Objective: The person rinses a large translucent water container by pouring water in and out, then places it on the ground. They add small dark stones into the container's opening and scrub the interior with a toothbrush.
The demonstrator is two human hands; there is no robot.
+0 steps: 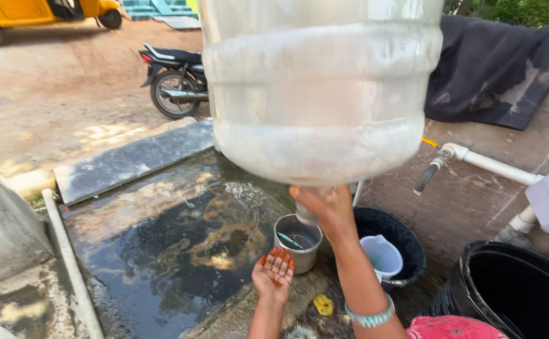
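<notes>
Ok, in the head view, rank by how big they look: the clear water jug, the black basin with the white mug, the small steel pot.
1. Clear water jug, though it is closest to the camera, which inflates it.
2. Black basin.
3. Steel pot.

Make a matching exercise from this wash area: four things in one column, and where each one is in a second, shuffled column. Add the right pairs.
Things
1. large water jug
2. small steel pot
3. pale plastic mug
4. yellow scrap

Places
A. inside the black tub
B. on the wet ground, beside the left hand
C. upside down in the air, its neck at the right hand
D. on the ground, under the jug's mouth

Pairs: 1-C, 2-D, 3-A, 4-B
</notes>
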